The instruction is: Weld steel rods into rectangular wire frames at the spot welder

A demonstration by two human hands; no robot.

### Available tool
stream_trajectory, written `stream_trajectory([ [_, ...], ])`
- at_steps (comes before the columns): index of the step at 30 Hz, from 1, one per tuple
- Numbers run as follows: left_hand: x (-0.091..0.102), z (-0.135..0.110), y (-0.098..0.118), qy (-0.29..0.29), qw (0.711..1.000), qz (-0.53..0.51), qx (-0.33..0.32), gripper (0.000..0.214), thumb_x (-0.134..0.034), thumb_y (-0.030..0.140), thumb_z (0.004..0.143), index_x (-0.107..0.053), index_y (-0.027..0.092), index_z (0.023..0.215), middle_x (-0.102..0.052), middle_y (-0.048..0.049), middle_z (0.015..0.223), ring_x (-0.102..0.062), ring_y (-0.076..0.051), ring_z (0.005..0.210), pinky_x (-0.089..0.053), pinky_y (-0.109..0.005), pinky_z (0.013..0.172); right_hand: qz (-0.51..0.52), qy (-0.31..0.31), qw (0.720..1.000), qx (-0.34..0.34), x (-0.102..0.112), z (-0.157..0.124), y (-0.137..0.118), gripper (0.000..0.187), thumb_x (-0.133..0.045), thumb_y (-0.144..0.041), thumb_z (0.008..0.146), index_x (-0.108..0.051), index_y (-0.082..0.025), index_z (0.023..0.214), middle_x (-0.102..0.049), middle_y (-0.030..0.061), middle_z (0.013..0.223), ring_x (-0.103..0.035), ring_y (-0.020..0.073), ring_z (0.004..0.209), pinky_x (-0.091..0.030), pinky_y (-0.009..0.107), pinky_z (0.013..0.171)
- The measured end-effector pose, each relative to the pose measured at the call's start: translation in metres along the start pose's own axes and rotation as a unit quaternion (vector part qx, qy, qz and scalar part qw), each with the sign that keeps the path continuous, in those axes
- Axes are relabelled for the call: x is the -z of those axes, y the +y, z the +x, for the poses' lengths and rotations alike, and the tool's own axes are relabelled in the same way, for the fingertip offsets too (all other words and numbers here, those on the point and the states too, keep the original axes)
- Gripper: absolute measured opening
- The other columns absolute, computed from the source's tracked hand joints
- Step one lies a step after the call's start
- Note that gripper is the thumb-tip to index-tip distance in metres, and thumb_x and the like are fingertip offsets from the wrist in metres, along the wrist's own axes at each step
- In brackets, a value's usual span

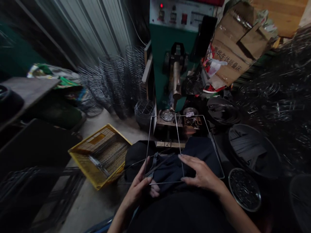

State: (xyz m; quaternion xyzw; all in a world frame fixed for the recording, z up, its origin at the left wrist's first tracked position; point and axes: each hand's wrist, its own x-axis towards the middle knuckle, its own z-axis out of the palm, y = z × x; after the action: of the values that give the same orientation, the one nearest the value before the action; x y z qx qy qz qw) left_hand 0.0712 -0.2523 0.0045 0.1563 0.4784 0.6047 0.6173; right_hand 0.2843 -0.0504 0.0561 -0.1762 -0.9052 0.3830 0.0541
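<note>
The wire frame (pixel 178 136) is held over the lap, at the lower centre of the frame of view, with its far edge reaching up in front of the base of the green machine (pixel 160 64). The left hand (pixel 140 185) has its grip pinched at the near left corner, thumb and fingers on the wire. The right hand (pixel 203 173) has thumb and forefinger spread apart, each meeting the middle wire; how firmly that grip presses, I cannot tell.

As for progress, the outline looks nearly complete: far edge, both sides, part of the near edge and one wire across the middle are there. The lap is dark and slightly blurred, so whether the corners are joined is uncertain, as is whether the thin dark pieces (pixel 160 163) beside the left hand belong to the frame.

There seems to be more stock at hand: loose rods (pixel 104 145) lie in the yellow crate (pixel 97 186) at left of centre, and flat dark strips (pixel 247 144) fill a round tub at lower right.
</note>
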Motion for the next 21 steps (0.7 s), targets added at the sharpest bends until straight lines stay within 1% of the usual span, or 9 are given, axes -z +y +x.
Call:
stream_trajectory([
  [5,-0.007,-0.005,0.004,0.009,1.0,0.0,-0.015,0.087,-0.051,0.03,0.094,0.013,0.028,0.152,-0.072,-0.0096,0.07,-0.069,-0.024,0.057,-0.052,-0.027,0.05,-0.015,-0.001,1.0,-0.001,-0.003,-0.004,0.004,0.08,-0.073,-0.034,0.08,-0.034,-0.027,0.15,-0.044,0.0064,0.149,-0.046,0.0236,0.134,-0.039,0.037,0.111],
  [11,-0.012,-0.008,0.003,0.021,1.0,-0.014,-0.006,0.089,-0.052,0.03,0.093,0.015,0.028,0.152,-0.072,-0.0087,0.07,-0.069,-0.023,0.057,-0.052,-0.027,0.051,-0.015,-0.021,1.0,0.014,0.0,-0.009,0.0,0.084,-0.076,-0.029,0.078,-0.033,-0.027,0.151,-0.043,0.0049,0.15,-0.045,0.021,0.134,-0.038,0.032,0.112],
  [15,-0.014,-0.007,0.005,0.028,0.999,-0.007,-0.015,0.089,-0.053,0.031,0.093,0.013,0.029,0.152,-0.072,-0.0081,0.07,-0.069,-0.023,0.056,-0.052,-0.029,0.051,-0.019,-0.022,0.999,0.02,-0.001,-0.009,0.002,0.086,-0.077,-0.026,0.076,-0.033,-0.027,0.15,-0.044,0.005,0.149,-0.046,0.0214,0.134,-0.038,0.033,0.112],
  [21,-0.013,-0.005,0.005,0.023,0.999,-0.012,-0.026,0.09,-0.055,0.032,0.092,0.012,0.03,0.152,-0.072,-0.0086,0.071,-0.07,-0.024,0.057,-0.053,-0.029,0.05,-0.013,-0.009,1.0,0.018,-0.001,-0.006,0.007,0.083,-0.076,-0.024,0.077,-0.036,-0.026,0.149,-0.047,0.0066,0.147,-0.049,0.0227,0.132,-0.04,0.034,0.111],
])
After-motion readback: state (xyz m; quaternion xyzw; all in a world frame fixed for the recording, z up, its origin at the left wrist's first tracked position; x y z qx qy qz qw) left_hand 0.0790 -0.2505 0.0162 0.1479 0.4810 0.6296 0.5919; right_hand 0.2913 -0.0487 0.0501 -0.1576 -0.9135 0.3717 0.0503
